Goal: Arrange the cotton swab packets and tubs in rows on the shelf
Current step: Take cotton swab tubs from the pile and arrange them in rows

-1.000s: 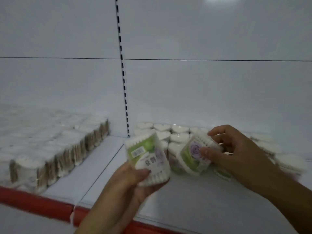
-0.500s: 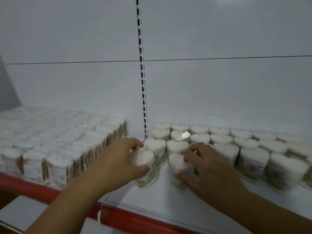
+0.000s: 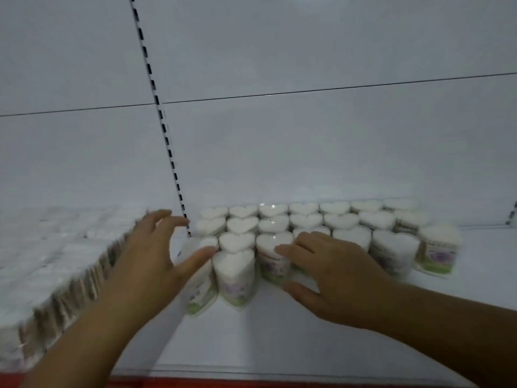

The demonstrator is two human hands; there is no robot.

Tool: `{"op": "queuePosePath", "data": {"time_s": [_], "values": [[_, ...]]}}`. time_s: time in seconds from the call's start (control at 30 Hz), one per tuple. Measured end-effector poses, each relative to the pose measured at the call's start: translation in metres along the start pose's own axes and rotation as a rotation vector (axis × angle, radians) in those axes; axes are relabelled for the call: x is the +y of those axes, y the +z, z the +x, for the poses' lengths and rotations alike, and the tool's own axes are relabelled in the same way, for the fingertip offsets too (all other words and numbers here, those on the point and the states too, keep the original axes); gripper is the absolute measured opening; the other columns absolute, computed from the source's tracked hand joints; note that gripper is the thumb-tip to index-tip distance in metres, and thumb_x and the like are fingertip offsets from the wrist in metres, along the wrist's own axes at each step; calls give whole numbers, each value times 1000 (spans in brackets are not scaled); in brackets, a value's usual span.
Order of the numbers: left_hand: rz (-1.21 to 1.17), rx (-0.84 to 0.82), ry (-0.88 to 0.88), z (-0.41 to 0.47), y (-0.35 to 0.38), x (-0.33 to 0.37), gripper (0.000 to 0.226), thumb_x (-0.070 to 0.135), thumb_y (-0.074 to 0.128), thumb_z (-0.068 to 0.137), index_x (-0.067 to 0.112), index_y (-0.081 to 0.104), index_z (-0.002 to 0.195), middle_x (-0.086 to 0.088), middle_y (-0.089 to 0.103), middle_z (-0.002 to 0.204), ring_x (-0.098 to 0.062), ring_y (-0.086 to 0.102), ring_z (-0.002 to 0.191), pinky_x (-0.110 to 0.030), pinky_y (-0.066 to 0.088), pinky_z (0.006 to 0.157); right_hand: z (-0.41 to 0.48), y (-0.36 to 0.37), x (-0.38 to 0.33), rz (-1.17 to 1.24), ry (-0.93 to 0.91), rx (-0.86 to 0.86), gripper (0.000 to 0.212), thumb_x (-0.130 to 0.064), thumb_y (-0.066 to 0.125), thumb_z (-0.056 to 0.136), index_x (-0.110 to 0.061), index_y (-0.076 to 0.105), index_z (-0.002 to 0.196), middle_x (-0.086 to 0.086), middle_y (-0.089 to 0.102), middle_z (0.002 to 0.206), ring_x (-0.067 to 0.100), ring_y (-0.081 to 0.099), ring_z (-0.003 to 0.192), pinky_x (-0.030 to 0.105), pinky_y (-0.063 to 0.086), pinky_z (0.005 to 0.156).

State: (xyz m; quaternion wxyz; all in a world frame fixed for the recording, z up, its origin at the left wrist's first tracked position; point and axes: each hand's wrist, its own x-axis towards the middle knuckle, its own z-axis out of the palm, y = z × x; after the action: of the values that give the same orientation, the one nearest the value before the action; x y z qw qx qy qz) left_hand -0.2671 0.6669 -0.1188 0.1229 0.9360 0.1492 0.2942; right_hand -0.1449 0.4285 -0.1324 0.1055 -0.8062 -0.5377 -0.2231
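Heart-shaped cotton swab tubs [image 3: 305, 219] with white tops and purple-green labels stand in rows on the white shelf [image 3: 293, 348]. Two tubs stand at the front left: one [image 3: 235, 275] fully in view and one [image 3: 199, 292] partly behind my left thumb. My left hand [image 3: 155, 259] hovers with its fingers spread, the thumb against that left tub. My right hand [image 3: 333, 273] lies with straight fingers against a tub [image 3: 272, 256] in the row behind, its thumb low near the shelf. Neither hand grips anything.
Rows of clear packets of wooden-stick swabs [image 3: 56, 264] fill the left bay up to the front edge. A perforated upright [image 3: 165, 130] divides the back wall. The shelf's red front strip [image 3: 195, 383] runs along the bottom. A lone tub [image 3: 437, 253] ends the rows at right.
Both hands carried a tub each to the shelf, set them down at the front left of the rows, and have now opened and let go.
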Motion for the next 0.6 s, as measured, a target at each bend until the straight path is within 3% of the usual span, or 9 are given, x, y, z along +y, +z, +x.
{"op": "queuePosePath", "data": {"time_s": [0.07, 0.13, 0.2, 0.23, 0.27, 0.33, 0.47, 0.6], "values": [[-31, -11, 79, 28, -2, 31, 77, 72, 41, 72, 22, 52, 128, -2, 39, 147, -19, 28, 141, -36, 26, 110, -8, -18, 31, -63, -16, -12, 33, -41, 58, 85, -17, 66, 106, 1, 63, 94, 20, 60, 82, 35, 51, 64], [-48, -143, 156, 63, 9, 75, 75, 68, 39, 79, 23, 42, 139, 2, 30, 154, -17, 15, 146, -36, 21, 114, -14, -36, 66, -133, 44, -108, 45, -45, 57, 87, -19, 59, 123, 7, 57, 122, 25, 53, 110, 39, 44, 87], [12, -303, 213, 97, 28, 127, 70, 61, 40, 88, 20, 32, 146, -2, 25, 155, -24, 20, 144, -40, 22, 116, -25, -55, 103, -243, 118, -240, 67, -54, 51, 89, -24, 32, 146, 7, 24, 156, 23, 24, 141, 35, 24, 112], [46, -366, 248, 112, 38, 156, 69, 57, 39, 92, 18, 28, 148, -3, 23, 156, -25, 20, 144, -41, 22, 116, -33, -66, 120, -285, 163, -339, 74, -58, 47, 90, -26, 19, 151, 5, 5, 161, 22, 6, 147, 36, 12, 117], [70, -415, 280, 124, 49, 185, 68, 55, 37, 95, 17, 23, 150, -3, 18, 158, -23, 15, 146, -41, 18, 117, -44, -75, 135, -304, 202, -409, 78, -60, 45, 90, -27, 10, 152, 4, -8, 161, 22, -6, 147, 39, 3, 118], [75, -471, 336, 137, 73, 245, 68, 54, 32, 97, 16, 17, 152, -2, 9, 161, -17, 2, 148, -37, 10, 118, -79, -94, 160, -284, 268, -433, 80, -61, 43, 91, -28, 5, 152, 3, -15, 160, 22, -14, 146, 41, -2, 117], [-17, -571, 489, 115, 131, 362, 71, 56, 29, 97, 18, 11, 153, 0, 5, 162, -15, -1, 148, -34, 5, 118, -181, -132, 197, -221, 371, -359, 74, -53, 48, 93, -27, 12, 152, 1, -6, 161, 19, -7, 147, 38, 4, 117], [-54, -659, 642, 81, 181, 473, 75, 59, 32, 95, 21, 5, 154, 2, 1, 162, -13, -4, 148, -33, 3, 118, -300, -177, 240, -202, 567, -418, 72, -46, 51, 94, -26, 14, 152, 3, -6, 161, 19, -4, 147, 39, 10, 118]]}}
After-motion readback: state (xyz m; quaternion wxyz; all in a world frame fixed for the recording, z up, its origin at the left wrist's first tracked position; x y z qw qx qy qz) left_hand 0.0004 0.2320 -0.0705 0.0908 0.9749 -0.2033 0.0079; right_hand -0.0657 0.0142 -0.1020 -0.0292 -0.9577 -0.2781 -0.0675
